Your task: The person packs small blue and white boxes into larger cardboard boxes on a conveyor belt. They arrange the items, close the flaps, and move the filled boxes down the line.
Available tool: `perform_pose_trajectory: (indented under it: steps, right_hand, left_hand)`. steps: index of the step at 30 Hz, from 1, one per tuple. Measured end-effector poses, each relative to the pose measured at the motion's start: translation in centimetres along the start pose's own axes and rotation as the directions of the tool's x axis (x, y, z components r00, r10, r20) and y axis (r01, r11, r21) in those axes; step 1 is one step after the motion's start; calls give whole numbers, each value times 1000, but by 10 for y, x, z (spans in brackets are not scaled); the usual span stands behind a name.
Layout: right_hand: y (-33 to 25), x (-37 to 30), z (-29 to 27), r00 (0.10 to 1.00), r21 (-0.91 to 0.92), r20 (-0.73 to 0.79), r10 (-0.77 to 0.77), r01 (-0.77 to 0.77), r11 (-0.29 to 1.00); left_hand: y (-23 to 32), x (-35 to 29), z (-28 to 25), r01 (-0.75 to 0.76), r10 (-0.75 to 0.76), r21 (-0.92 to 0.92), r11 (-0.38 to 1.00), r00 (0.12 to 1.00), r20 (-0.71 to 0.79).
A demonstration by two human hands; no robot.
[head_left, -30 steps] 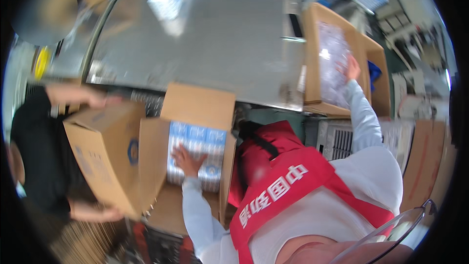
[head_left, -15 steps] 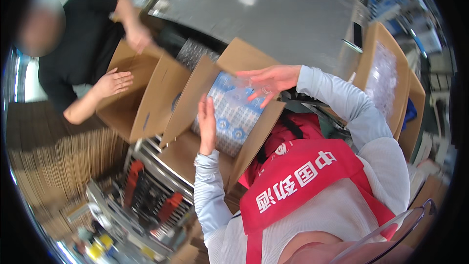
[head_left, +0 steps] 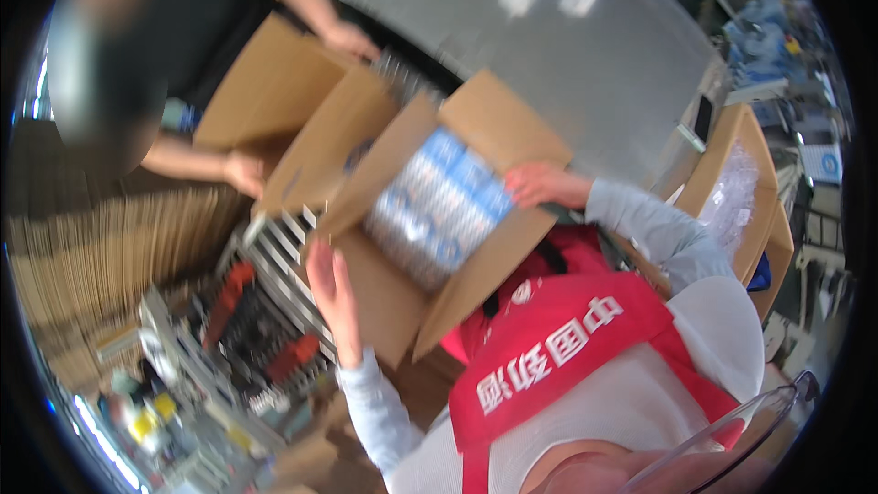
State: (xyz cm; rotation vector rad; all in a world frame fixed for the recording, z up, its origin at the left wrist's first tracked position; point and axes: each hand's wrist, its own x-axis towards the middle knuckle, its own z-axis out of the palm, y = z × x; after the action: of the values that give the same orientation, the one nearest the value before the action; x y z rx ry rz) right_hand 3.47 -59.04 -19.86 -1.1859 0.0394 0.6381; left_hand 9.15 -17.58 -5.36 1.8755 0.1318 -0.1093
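An open cardboard box (head_left: pixel 490 300) stands before me with its flaps spread. Blue-and-white printed packs (head_left: pixel 439 206) fill it in a closely set layer. My left hand (head_left: pixel 334 297) is open beside the near left flap, its fingers stretched out and thumb apart, holding nothing. At the far right corner of the box is my right hand (head_left: pixel 546 185), its fingers reaching left over the edge of the packs. They are somewhat blurred, but nothing shows in them. Whether they touch the packs I cannot tell.
A co-worker (head_left: pixel 197 27) has both hands at a second open box (head_left: pixel 265 82) on the left. Flattened cardboard (head_left: pixel 119 256) is stacked at left, above a roller machine (head_left: pixel 265 329). A grey table (head_left: pixel 585 64) lies beyond; a box of clear plastic packing (head_left: pixel 732 192) stands right.
My left hand has moved off the box's left side, outward and toward me. My right hand has come down to the far right corner. The co-worker's hands have shifted on the second box.
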Motion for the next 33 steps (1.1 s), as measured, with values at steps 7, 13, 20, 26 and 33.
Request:
perform_pose_trajectory:
  steps: [7,13,20,26,33]
  right_hand:
    - [-157,41,-117,809,-935,-137,-572,85,344]
    - [-312,63,-388,89,-719,-529,-844,-576,390]
    - [-292,55,-452,433,-644,-765,-477,-524,557]
    - [-271,62,-440,575,-373,-560,-597,468,801]
    - [-205,50,-367,743,-125,-487,-459,460,879]
  left_hand:
    - [-3,9,101,42,-98,172,984,938,331]
    - [29,43,203,-188,0,328,926,867,498]
    - [147,215,404,-797,568,305,521,590,574]
    - [175,389,599,-708,467,383,594,691,552]
    - [148,325,570,-518,262,240,821,715,648]
